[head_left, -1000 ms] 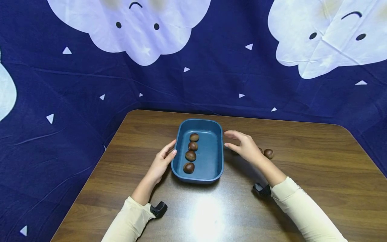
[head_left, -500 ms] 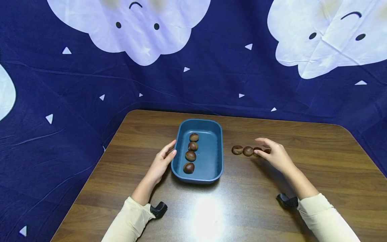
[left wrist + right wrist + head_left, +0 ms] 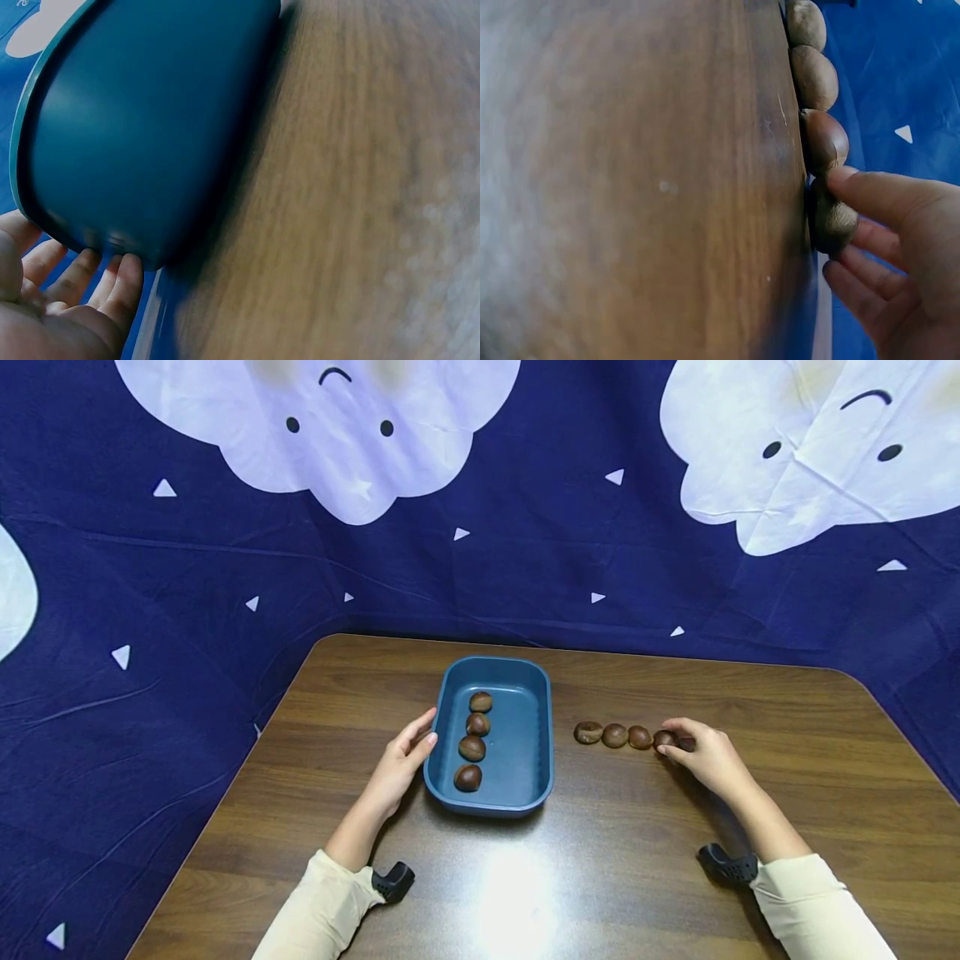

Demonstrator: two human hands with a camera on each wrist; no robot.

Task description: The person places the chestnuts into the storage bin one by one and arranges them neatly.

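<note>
A blue rectangular tray (image 3: pixel 552 727) stands on the table with several brown chestnuts (image 3: pixel 472 747) lined up along its left half. My left hand (image 3: pixel 401 768) rests against the tray's left side; in the left wrist view its extended fingertips (image 3: pixel 129 264) touch the outer wall. Right of the tray, more chestnuts (image 3: pixel 615 736) lie in a row on the table. At that row's right end, my right hand (image 3: pixel 708 758) holds the last chestnut (image 3: pixel 832 217), thumb (image 3: pixel 877 191) on one side and fingers on the other. The hand partly covers this chestnut in the head view.
The brown wooden table (image 3: pixel 615 860) has rounded far corners. Behind it hangs a dark blue cloth (image 3: pixel 540 568) printed with white clouds and small triangles. A bright glare spot lies on the tabletop before the tray.
My right hand has moved from beside the tray rightward along the chestnut row to its last chestnut, uncovering the others. My left hand and the tray have stayed in place.
</note>
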